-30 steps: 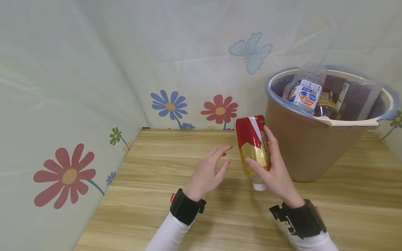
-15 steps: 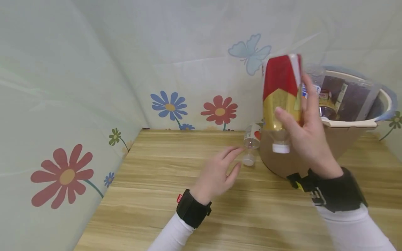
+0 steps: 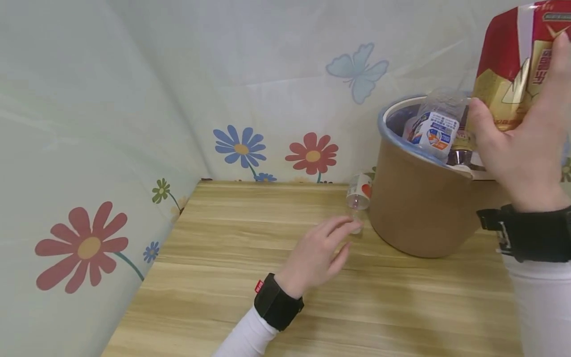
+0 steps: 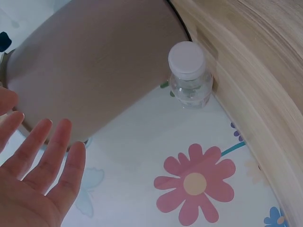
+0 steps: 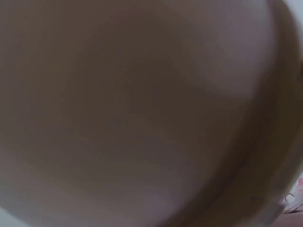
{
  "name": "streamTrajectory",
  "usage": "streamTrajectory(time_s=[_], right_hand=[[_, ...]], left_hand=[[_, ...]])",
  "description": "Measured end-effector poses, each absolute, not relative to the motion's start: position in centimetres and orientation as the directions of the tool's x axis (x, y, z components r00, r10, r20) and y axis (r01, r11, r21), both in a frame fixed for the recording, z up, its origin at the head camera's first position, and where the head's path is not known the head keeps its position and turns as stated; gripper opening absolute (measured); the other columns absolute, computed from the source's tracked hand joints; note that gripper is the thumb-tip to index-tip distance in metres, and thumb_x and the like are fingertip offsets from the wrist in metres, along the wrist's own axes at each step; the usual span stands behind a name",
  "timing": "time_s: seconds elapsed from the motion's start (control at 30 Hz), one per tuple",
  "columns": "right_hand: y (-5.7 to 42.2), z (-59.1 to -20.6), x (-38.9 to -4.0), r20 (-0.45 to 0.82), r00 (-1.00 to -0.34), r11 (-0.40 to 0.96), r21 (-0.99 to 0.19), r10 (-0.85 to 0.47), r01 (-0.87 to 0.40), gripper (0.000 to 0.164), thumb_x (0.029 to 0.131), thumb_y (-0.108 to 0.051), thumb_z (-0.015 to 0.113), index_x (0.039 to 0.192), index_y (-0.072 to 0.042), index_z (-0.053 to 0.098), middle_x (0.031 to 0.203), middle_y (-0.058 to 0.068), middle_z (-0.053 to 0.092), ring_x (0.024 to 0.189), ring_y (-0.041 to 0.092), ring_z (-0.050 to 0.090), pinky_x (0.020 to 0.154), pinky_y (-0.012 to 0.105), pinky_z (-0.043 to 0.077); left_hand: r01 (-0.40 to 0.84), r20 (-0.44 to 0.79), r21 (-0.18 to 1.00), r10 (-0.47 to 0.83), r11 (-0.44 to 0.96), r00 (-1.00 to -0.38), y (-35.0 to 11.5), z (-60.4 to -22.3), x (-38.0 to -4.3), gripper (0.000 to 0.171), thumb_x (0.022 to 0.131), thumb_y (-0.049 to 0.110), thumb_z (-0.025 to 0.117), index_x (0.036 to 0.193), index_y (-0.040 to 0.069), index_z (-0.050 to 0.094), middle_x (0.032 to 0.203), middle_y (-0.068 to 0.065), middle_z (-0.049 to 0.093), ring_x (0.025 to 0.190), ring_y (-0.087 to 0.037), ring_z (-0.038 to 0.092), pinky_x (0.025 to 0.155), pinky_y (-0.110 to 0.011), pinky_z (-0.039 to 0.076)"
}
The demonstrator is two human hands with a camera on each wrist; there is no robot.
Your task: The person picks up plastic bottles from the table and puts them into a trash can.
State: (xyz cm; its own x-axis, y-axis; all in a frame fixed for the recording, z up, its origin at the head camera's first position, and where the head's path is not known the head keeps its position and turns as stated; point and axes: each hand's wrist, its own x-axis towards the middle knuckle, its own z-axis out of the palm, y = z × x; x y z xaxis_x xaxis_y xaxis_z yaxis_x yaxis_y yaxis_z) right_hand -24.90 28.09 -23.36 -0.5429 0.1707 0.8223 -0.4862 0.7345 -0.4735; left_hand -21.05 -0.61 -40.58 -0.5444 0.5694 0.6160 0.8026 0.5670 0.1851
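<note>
My right hand (image 3: 531, 153) grips a red and gold bottle (image 3: 501, 67) up over the right part of the trash bin (image 3: 412, 213); its neck is hidden behind the hand. My left hand (image 3: 312, 258) is over the table, its fingers loosely extended and overlapping the cap of a small clear bottle (image 3: 358, 191) in the head view. In the left wrist view, that bottle's white cap (image 4: 186, 59) shows well apart from the fingers (image 4: 59, 151). A blurred brown surface fills most of the right wrist view.
In the bin, a clear bottle with a white and blue label (image 3: 434, 131) leans up against the blue-lined rim. A dark bottle (image 3: 459, 156) lies beside it. Behind the wooden table (image 3: 232, 218) hangs a flowered cloth (image 3: 267, 74).
My right hand has lifted the red and gold bottle from beside the bin, up and right over it. My left hand has shifted slightly right, closer to the small clear bottle, now uncovered.
</note>
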Motion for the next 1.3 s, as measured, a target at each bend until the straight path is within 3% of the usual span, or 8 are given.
streamTrajectory(time_s=[0.07, 0.17, 0.33, 0.5, 0.73, 0.9, 1.03, 1.3], right_hand=[[28.3, -23.2, -24.6, 0.762, -0.598, 0.778, -0.525, 0.249, -0.345, 0.081, 0.088, -0.035, 0.062, 0.159, -0.023, 0.025, 0.152, 0.001, 0.042, 0.137, 0.014, 0.041, 0.113, 0.018, 0.036], [28.5, -22.9, -23.8, 0.598, -0.730, 0.833, -0.549, 0.331, -0.072, 0.079, 0.090, -0.038, 0.058, 0.160, -0.025, 0.024, 0.159, 0.021, 0.032, 0.146, 0.035, 0.034, 0.120, 0.043, 0.035], [28.9, -22.9, -23.6, 0.408, -0.852, 0.873, -0.474, 0.328, 0.110, 0.080, 0.094, -0.038, 0.048, 0.162, -0.011, 0.014, 0.163, 0.034, 0.013, 0.150, 0.053, 0.016, 0.115, 0.076, 0.023], [29.2, -23.7, -24.0, 0.376, -0.901, 0.887, -0.461, 0.218, 0.022, 0.075, 0.095, -0.034, 0.050, 0.159, -0.005, 0.024, 0.148, 0.040, 0.031, 0.131, 0.056, 0.032, 0.092, 0.069, 0.037], [29.7, -24.0, -24.4, 0.393, -0.914, 0.905, -0.417, 0.102, -0.078, 0.073, 0.093, -0.031, 0.055, 0.156, -0.001, 0.030, 0.121, 0.037, 0.051, 0.100, 0.051, 0.046, 0.065, 0.046, 0.034], [29.6, -23.9, -24.5, 0.385, -0.915, 0.903, -0.424, 0.119, -0.062, 0.069, 0.094, -0.032, 0.047, 0.150, 0.007, 0.036, 0.136, 0.042, 0.045, 0.122, 0.054, 0.042, 0.083, 0.061, 0.041], [29.2, -23.9, -24.3, 0.396, -0.904, 0.884, -0.464, 0.160, -0.047, 0.067, 0.095, -0.031, 0.042, 0.151, 0.005, 0.037, 0.155, 0.040, 0.025, 0.146, 0.051, 0.022, 0.100, 0.075, 0.031], [29.2, -23.9, -24.7, 0.355, -0.932, 0.910, -0.407, 0.078, -0.079, 0.064, 0.098, -0.030, 0.037, 0.153, 0.003, 0.035, 0.162, 0.032, 0.022, 0.144, 0.059, 0.026, 0.104, 0.080, 0.026]], left_hand=[[0.800, 0.603, 0.199, 0.573, 0.566, -0.556, -0.6, -40.6, -21.0, 0.044, 0.093, 0.012, 0.069, 0.136, 0.015, 0.059, 0.133, -0.004, 0.063, 0.120, -0.018, 0.065, 0.101, -0.030, 0.056], [0.796, 0.583, 0.221, 0.578, 0.563, -0.571, -0.8, -40.5, -21.0, 0.045, 0.095, 0.013, 0.067, 0.138, 0.015, 0.057, 0.135, -0.005, 0.062, 0.120, -0.018, 0.064, 0.100, -0.031, 0.056], [0.796, 0.574, 0.236, 0.580, 0.558, -0.578, -1.0, -40.5, -21.0, 0.048, 0.094, 0.013, 0.068, 0.140, 0.015, 0.055, 0.136, -0.006, 0.061, 0.120, -0.019, 0.064, 0.098, -0.031, 0.057], [0.793, 0.574, 0.246, 0.575, 0.557, -0.583, -1.1, -40.5, -21.1, 0.050, 0.093, 0.011, 0.069, 0.141, 0.016, 0.055, 0.137, -0.005, 0.061, 0.120, -0.018, 0.064, 0.097, -0.030, 0.057], [0.790, 0.561, 0.262, 0.579, 0.554, -0.592, -1.1, -40.6, -21.1, 0.049, 0.094, 0.012, 0.068, 0.141, 0.016, 0.055, 0.138, -0.005, 0.059, 0.122, -0.018, 0.063, 0.098, -0.030, 0.056], [0.791, 0.554, 0.262, 0.585, 0.553, -0.592, -1.2, -40.5, -21.1, 0.048, 0.095, 0.013, 0.067, 0.141, 0.015, 0.054, 0.138, -0.005, 0.059, 0.122, -0.018, 0.063, 0.097, -0.030, 0.057], [0.795, 0.554, 0.272, 0.588, 0.542, -0.590, -1.2, -40.6, -21.2, 0.047, 0.095, 0.014, 0.066, 0.141, 0.014, 0.054, 0.138, -0.007, 0.059, 0.122, -0.018, 0.063, 0.097, -0.030, 0.057], [0.789, 0.552, 0.283, 0.581, 0.545, -0.599, -1.1, -40.5, -21.2, 0.049, 0.095, 0.011, 0.067, 0.142, 0.015, 0.054, 0.138, -0.006, 0.059, 0.122, -0.018, 0.063, 0.100, -0.030, 0.056]])
